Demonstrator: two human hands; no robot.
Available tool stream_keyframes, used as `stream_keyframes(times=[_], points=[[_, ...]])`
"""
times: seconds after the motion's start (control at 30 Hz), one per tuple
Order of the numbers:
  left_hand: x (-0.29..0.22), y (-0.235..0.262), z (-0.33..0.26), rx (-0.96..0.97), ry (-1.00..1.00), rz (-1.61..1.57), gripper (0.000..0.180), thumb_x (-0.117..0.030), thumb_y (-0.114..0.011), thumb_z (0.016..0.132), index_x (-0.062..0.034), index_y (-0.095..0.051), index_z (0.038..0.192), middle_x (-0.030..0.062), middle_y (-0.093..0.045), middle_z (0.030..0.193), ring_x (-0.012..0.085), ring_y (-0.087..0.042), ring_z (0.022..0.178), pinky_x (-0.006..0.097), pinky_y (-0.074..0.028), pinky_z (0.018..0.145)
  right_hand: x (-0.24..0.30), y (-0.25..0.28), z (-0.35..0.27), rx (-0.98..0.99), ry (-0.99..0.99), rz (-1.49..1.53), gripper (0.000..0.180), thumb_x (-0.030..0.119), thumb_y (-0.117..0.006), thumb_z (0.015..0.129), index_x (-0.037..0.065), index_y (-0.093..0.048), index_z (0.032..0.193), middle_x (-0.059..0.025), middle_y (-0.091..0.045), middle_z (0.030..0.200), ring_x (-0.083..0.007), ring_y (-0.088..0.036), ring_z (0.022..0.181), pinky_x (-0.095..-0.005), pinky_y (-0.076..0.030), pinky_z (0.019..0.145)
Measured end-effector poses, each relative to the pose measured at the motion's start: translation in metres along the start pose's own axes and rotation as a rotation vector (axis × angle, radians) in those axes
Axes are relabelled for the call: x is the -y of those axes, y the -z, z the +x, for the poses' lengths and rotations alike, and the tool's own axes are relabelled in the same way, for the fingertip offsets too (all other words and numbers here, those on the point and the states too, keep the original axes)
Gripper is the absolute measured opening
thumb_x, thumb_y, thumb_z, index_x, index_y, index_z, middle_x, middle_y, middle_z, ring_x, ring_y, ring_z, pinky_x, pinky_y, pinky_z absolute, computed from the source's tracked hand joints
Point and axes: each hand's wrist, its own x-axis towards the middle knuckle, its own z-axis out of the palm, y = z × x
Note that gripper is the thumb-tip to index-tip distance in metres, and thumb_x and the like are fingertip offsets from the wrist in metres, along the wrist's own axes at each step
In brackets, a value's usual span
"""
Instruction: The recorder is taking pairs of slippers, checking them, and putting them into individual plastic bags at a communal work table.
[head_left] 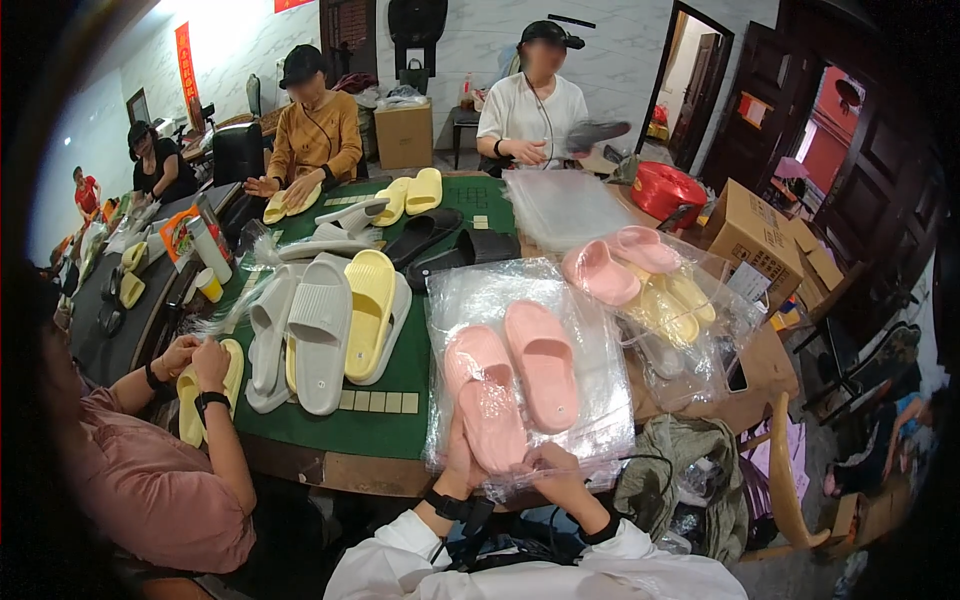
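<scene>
A pink slipper (pixel 485 395) lies nearest me, its heel toward my body, on a stack of clear plastic bags (pixel 600 440) at the table's front edge. My left hand (pixel 463 458) grips its heel end from the left side. Just right of that heel, my right hand (pixel 555 472) has its fingers closed on the edge of a clear plastic bag. The second pink slipper (pixel 543 370) rests beside the first on its right, touched by neither hand. Whether either slipper is inside the top bag, I cannot tell.
Grey and yellow slippers (pixel 322 330) are piled on the green table (pixel 330 435) to my left. Bagged pink and yellow slippers (pixel 672 300) lie right, near red twine (pixel 667 190). One co-worker (pixel 150 460) handles a yellow slipper; others sit across. A carton (pixel 755 235) stands far right.
</scene>
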Motion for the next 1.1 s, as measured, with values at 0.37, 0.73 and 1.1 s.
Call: stream_keyframes(times=[0.37, 0.73, 1.1], points=[[0.0, 0.001, 0.001, 0.015, -0.044, -0.03, 0.067, -0.055, -0.034, 0.094, -0.0074, -0.033, 0.141, 0.0197, -0.047, 0.133, 0.0361, -0.051, 0.117, 0.047, -0.043, 0.099, 0.007, 0.004, -0.004, 0.236, 0.043, 0.048, 0.018, 0.022, -0.067, 0.083, 0.004, -0.067, 0.088, -0.0115, -0.066, 0.085, -0.0268, -0.062, 0.078, -0.033, -0.048, 0.07], [0.004, 0.013, 0.002, 0.045, 0.025, -0.043, 0.065, -0.055, -0.038, 0.094, -0.0074, -0.037, 0.138, 0.0115, -0.05, 0.131, 0.0271, -0.051, 0.117, 0.042, -0.041, 0.101, 0.005, -0.001, -0.006, 0.146, 0.095, 0.012, 0.015, 0.016, -0.066, 0.084, 0.003, -0.069, 0.092, -0.0122, -0.067, 0.086, -0.0242, -0.063, 0.079, -0.033, -0.049, 0.072], [0.003, 0.015, 0.005, 0.059, 0.063, 0.013, 0.076, -0.059, -0.033, 0.093, -0.0006, -0.029, 0.141, 0.0234, -0.043, 0.136, 0.0382, -0.046, 0.121, 0.05, -0.035, 0.104, -0.013, -0.009, -0.009, 0.205, 0.083, -0.111, 0.036, 0.026, -0.057, 0.089, 0.008, -0.057, 0.12, -0.0185, -0.062, 0.108, -0.0373, -0.059, 0.096, -0.0396, -0.047, 0.084]])
